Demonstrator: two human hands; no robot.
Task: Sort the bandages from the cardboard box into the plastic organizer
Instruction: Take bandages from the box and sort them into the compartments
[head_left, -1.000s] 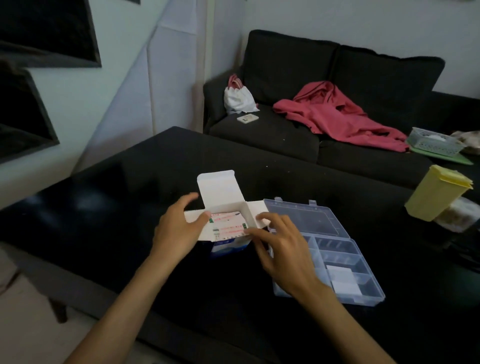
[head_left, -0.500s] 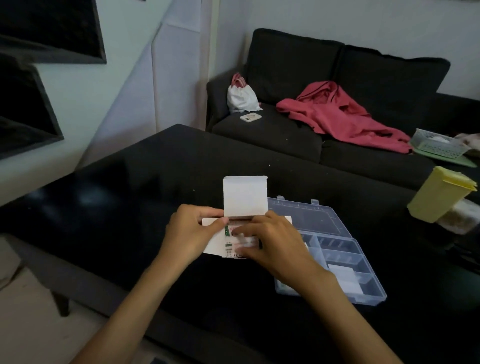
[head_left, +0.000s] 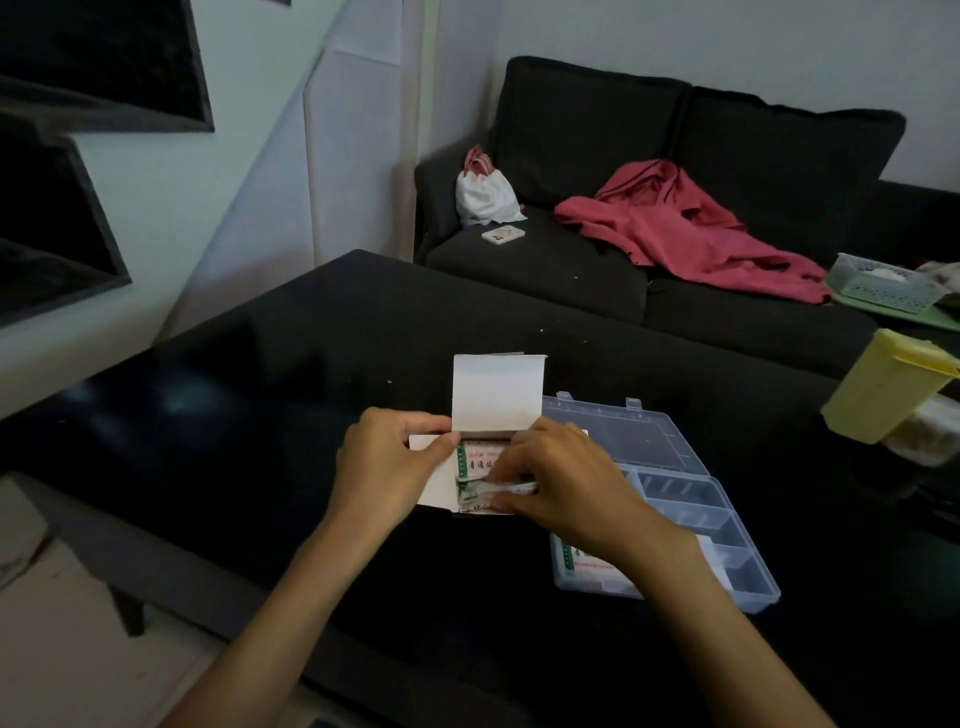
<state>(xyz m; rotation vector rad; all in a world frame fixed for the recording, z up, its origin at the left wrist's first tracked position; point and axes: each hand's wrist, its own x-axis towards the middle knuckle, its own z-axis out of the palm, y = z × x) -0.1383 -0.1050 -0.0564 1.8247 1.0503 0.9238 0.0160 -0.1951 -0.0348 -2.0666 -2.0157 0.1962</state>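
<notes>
A small white cardboard box (head_left: 498, 392) lies on the black table with its lid flap standing up. Inside it show white bandages (head_left: 475, 462) printed in green and red. My left hand (head_left: 387, 467) grips the box's left side, thumb on the left flap. My right hand (head_left: 558, 483) reaches into the box and pinches a bandage by its edge. Just right of the box sits the clear plastic organizer (head_left: 675, 499), lid laid open behind it. A bandage (head_left: 587, 564) lies in its near left compartment, partly hidden by my right wrist.
A yellow lidded container (head_left: 883, 392) stands at the table's right edge. Behind the table is a dark sofa (head_left: 571, 260) with a red garment (head_left: 685, 223), a white bag (head_left: 485, 195), a phone (head_left: 503, 235) and a mesh basket (head_left: 878, 283).
The box was turned from tilted open to lying flat with its lid upright. My right hand went from the box's right flap into the box and took hold of a bandage.
</notes>
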